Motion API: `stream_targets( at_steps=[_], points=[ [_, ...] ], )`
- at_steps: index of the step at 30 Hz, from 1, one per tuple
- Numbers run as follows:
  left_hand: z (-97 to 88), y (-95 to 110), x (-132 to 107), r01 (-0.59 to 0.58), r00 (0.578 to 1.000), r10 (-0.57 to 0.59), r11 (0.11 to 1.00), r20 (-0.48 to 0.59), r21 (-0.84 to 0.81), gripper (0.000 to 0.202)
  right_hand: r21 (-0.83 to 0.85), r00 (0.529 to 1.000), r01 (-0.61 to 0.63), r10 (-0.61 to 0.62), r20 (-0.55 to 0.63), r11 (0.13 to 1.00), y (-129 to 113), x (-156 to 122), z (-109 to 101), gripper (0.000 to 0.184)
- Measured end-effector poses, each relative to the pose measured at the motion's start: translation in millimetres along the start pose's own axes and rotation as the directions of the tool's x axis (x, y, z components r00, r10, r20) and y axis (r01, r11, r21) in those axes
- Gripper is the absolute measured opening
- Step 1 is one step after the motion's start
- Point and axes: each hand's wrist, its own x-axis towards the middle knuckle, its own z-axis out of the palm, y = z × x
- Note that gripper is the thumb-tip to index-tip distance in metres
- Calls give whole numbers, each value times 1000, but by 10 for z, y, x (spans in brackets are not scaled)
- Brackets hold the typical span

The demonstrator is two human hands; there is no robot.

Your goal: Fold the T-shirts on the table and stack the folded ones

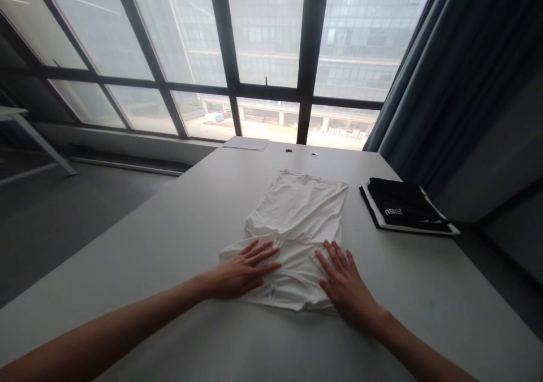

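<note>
The white cloth (303,212) lies on the worktop (169,246), its near part a wrinkled layer doubled over the rest. The left hand (241,271) rests palm down on the cloth's near left, the right hand (344,286) on its near right. Each grip is slack, fingers apart and laid flat, clamped on nothing.

Pressure from flat palms could drag the upper layer over the lower one, since the fabric looks thin and loose; creases running across the cloth's middle might then be pressed in. Its near left corner juts past the far part, so the layers could end up misaligned. Pulling the hands unevenly might skew the whole piece.

The dark pile (407,204), right of the cloth, and the papers (246,143), beyond it, seem well apart and unlikely to be disturbed.
</note>
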Motion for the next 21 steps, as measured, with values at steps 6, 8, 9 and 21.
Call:
stream_targets(
  at_steps=[6,8,9,21],
  points=[
    [-172,-106,196,43,989,-57,993,-134,-109,42,53,996,-86,87,-14,995,-5,125,-189,41],
    [-185,-365,454,159,969,-169,985,-180,-70,41,75,990,-126,131,-56,989,16,402,-219,43],
    [-175,-514,596,199,965,-202,979,-164,-35,42,79,988,-144,148,-47,986,38,554,-206,44],
    [-203,-1296,1455,435,849,-406,900,-339,11,43,13,944,-242,238,-228,970,655,1466,-120,39]
  ],
)
